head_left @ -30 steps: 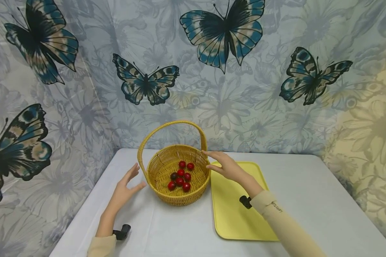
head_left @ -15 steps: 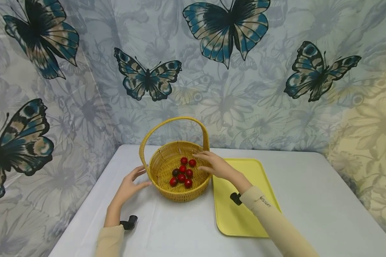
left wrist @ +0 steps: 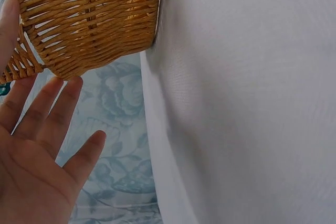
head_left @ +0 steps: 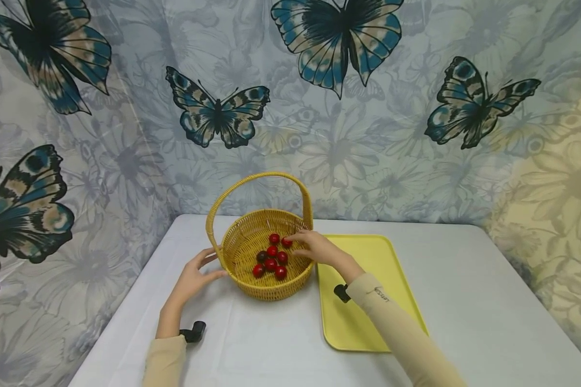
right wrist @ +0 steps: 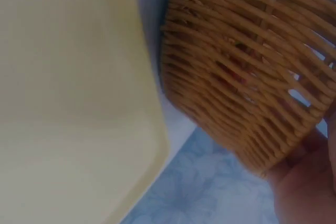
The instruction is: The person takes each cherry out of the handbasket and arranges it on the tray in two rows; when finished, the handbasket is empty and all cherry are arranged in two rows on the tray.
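Observation:
A yellow woven basket (head_left: 271,293) with a tall arched handle (head_left: 256,176) stands on the white table. Several dark red, round, cherry-like fruits (head_left: 270,264) lie on its bottom, one of them (head_left: 261,256) nearly black. My left hand (head_left: 193,277) rests its spread fingers against the basket's left side; in the left wrist view the fingertips meet the wicker wall (left wrist: 94,24). Over the right rim reaches my right hand (head_left: 317,250), its fingertips at the rearmost right fruit (head_left: 287,243) and partly covering it. In the right wrist view the wicker (right wrist: 247,66) hides those fingertips.
A yellow rectangular tray (head_left: 373,252) lies right beside the basket, under my right forearm. White cloth (head_left: 252,344) covers the table. Behind it hangs a floral backdrop (head_left: 339,156) with butterflies. A small black camera (head_left: 193,331) sits at my left wrist.
My right hand has moved from the basket's right rim inward over the fruits. My left hand has come up to the basket's left side and touches it.

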{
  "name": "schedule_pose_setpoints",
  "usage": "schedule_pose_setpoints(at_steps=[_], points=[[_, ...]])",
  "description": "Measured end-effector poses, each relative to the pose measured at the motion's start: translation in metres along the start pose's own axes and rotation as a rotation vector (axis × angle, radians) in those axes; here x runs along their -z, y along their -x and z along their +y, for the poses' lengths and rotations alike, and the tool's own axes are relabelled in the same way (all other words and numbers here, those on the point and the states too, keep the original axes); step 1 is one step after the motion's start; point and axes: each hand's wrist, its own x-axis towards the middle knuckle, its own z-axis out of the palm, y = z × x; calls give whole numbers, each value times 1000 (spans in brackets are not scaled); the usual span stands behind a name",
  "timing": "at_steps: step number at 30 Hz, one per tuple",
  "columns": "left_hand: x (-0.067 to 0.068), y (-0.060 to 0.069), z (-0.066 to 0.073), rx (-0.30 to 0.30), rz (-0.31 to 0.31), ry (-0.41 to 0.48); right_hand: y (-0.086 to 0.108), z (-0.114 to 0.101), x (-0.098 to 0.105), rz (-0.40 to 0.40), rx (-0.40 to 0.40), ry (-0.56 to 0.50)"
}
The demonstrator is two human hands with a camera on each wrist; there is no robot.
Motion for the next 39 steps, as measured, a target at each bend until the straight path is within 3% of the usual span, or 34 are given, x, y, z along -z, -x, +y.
schedule_pose_setpoints(at_steps=[9, 18, 27, 39], points=[[0, 1, 2, 15, -8, -3, -11, -9, -10, -7, -74, 76], [1, 8, 25, 19, -19, 40, -19, -8, -17, -8, -91, 115], [0, 2, 3, 40, -15, 31, -22, -11, -22, -42, -127, 248], [0, 3, 3, 34, -16, 40, -24, -11, -27, -26, -128, 284]])
